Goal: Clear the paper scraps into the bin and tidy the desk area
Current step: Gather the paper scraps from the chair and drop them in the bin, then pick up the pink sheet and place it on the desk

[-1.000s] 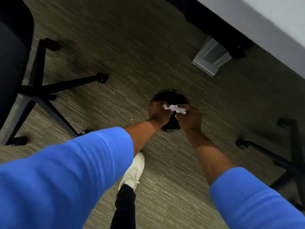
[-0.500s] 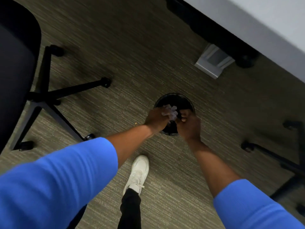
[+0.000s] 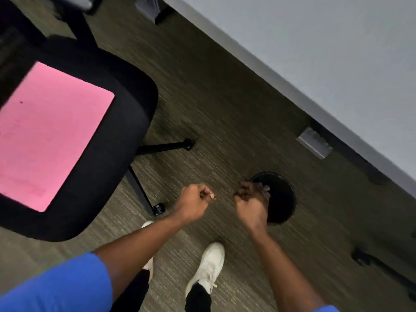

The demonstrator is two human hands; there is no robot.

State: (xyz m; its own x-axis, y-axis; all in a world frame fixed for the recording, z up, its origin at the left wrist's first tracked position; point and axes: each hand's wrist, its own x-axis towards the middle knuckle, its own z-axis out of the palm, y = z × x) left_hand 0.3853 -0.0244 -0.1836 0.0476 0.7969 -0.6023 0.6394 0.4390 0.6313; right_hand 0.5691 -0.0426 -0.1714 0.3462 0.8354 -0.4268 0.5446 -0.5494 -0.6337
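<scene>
A round black bin [image 3: 281,199] stands on the carpet below the desk edge. My right hand [image 3: 248,200] hangs at the bin's left rim with its fingers curled in, and I see no paper in it. Further left, my left hand [image 3: 193,203] is a closed fist over the carpet, apart from the bin and holding nothing that I can see. The inside of the bin is too dark to show any scraps.
A black office chair [image 3: 126,122] at the left carries a pink sheet [image 3: 47,136] on its seat. The grey desk top [image 3: 315,52] runs along the upper right, with its foot [image 3: 315,143] behind the bin. Another chair's base [image 3: 380,266] lies at the lower right. My white shoes [image 3: 209,266] are below the hands.
The white paper scraps held over the bin are gone from my hands. Both hands have drawn apart and back from the bin. The view swung left, bringing the chair seat in.
</scene>
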